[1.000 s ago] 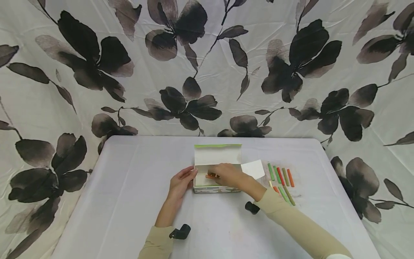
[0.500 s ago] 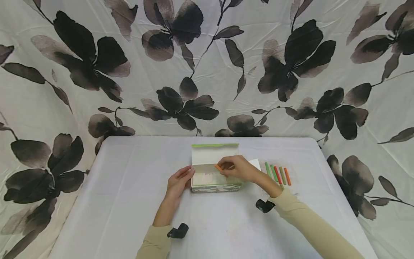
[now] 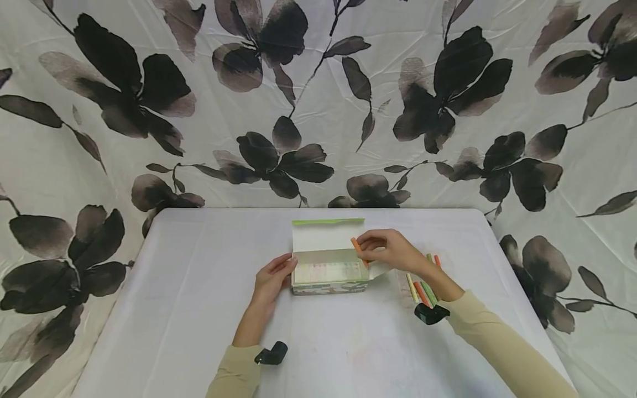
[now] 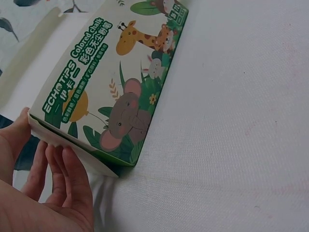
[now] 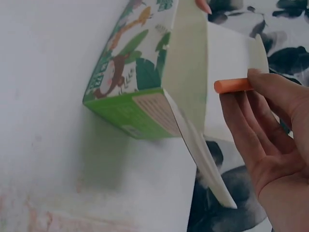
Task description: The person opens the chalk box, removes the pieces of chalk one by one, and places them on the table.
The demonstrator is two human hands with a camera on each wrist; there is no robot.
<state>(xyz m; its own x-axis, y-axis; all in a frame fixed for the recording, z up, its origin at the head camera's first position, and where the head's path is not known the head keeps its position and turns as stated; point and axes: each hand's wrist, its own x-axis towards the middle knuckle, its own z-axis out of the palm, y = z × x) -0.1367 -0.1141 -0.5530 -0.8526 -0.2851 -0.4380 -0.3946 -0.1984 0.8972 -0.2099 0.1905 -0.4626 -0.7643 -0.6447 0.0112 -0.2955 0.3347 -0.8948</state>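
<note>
A colored chalk box (image 4: pixel 111 82) with cartoon animals stands on the table, its lid (image 3: pixel 328 235) raised at the back. My left hand (image 3: pixel 270 281) holds the box's left end, thumb at the top edge and fingers against the end flap in the left wrist view. Between thumb and fingers, my right hand (image 3: pixel 393 251) pinches an orange chalk stick (image 5: pixel 232 85) above the right end of the box. The box's open side flap (image 5: pixel 203 154) hangs below that hand in the right wrist view.
Several colored chalk sticks (image 3: pixel 421 294) lie on the white-covered table (image 3: pixel 199 287) right of the box, partly hidden by the right forearm. A floral cloth (image 3: pixel 278 110) hangs behind the table.
My right hand has lifted the orange chalk stick up out of the box and moved right with it. The left hand stays on the box. The head view has shifted slightly.
</note>
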